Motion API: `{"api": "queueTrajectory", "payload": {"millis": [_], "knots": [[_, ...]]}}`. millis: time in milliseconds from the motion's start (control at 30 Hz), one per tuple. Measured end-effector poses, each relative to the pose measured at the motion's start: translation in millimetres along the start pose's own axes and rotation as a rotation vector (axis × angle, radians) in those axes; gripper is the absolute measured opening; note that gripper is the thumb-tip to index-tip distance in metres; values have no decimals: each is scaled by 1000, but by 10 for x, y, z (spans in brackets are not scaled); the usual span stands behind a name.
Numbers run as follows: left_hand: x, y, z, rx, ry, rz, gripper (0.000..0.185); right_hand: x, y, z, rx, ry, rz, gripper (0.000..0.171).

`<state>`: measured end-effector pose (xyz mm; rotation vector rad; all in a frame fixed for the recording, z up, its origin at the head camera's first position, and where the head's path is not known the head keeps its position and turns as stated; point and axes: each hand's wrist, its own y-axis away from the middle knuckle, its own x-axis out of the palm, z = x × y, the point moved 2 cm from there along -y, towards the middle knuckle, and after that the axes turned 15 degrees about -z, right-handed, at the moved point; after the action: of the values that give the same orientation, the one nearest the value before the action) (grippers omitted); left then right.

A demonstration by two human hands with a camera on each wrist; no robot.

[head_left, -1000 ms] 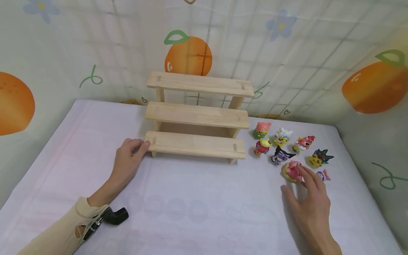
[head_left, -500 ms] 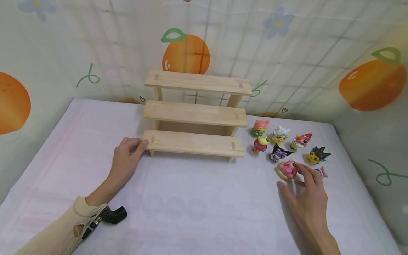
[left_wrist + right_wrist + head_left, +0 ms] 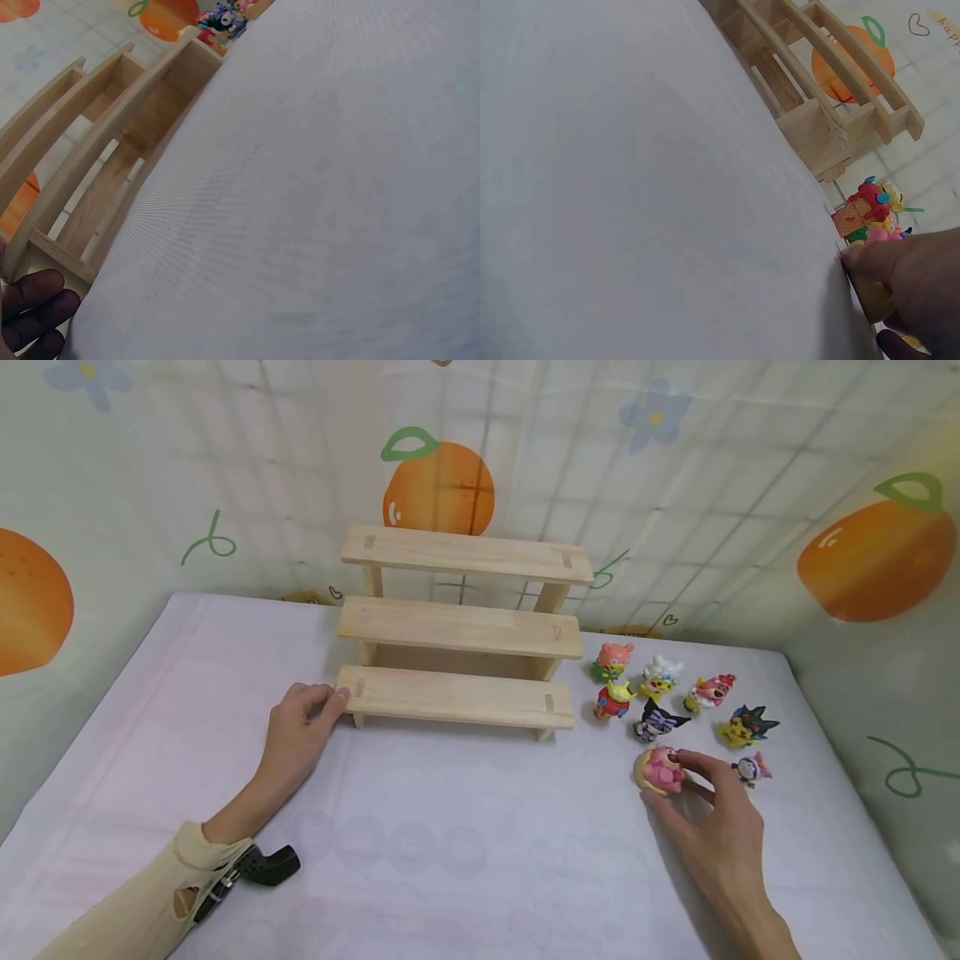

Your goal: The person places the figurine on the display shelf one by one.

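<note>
A pale wooden three-tier display stand (image 3: 457,693) stands on the white cloth. At the left end of its lowest shelf, my left hand (image 3: 303,735) grips the edge, thumb against the board; in the left wrist view its curled fingers (image 3: 37,304) sit by the end support. My right hand (image 3: 712,827) pinches a pink toy figurine (image 3: 663,770) with a pale yellow base between thumb and fingers, low at the cloth. The right wrist view shows the thumb at its base, most of the figurine hidden behind the hand.
Several small figurines stand right of the stand, among them a black-eared one (image 3: 657,723), a dark spiky-haired one (image 3: 747,727), a red-and-blue one (image 3: 613,702) and a pink-eared one (image 3: 750,768) close beside my right hand. A printed curtain (image 3: 315,485) hangs behind the table.
My right hand has closed its fingers on the pink figurine, which has shifted left and a little nearer. The small pink-eared figurine shows more fully. My left hand keeps its place.
</note>
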<state>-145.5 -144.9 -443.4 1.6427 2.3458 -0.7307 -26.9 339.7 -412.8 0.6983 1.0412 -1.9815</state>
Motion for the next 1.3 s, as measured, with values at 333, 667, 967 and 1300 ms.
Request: {"api": "queueTrajectory", "payload": {"millis": [333,667,967,1300], "knots": [[5,1,39,-26,-8,2,38,28,10,-15,-54,12,39,80],[9,-17,45,-4,-4,8,37,25,49,15,0,46,-4,77],[-4,-13,24,-10,2,21,38,11,94,155,9,-19,17,76],[-10,-6,17,-20,-6,23,37,15,73,356,-50,-94,-35,74]]}}
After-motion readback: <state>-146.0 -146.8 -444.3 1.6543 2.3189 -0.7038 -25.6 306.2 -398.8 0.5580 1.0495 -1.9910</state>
